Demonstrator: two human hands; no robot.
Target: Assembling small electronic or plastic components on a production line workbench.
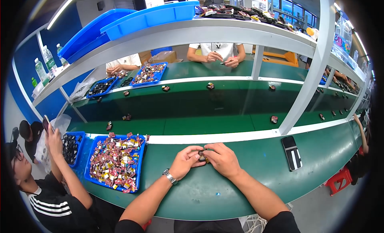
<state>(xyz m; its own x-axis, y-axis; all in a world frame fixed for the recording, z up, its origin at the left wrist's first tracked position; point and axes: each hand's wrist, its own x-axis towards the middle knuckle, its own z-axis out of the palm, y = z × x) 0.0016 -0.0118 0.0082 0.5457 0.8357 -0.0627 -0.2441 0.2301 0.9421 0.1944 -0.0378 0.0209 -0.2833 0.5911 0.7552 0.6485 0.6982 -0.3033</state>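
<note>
Above the green worktable (224,193), both my hands are closed around a small dark electronic part (202,156) with a brownish-yellow side. My left hand (188,159), with a metal watch (169,176) on its wrist, grips it from the left. The fingers of my right hand (222,159) pinch its top and right side. My fingers cover most of it, so its exact kind cannot be made out. Left of my hands sits a blue tray (140,169) heaped with small red, yellow and white electronic pieces (114,163).
A black phone-like case (291,153) with white stripes lies at right. Beyond a white rail, small assemblies (274,119) rest on the green belt (208,123). A shelf (224,33) and post (310,73) cross the view. A co-worker (52,193) sits at left; others work opposite.
</note>
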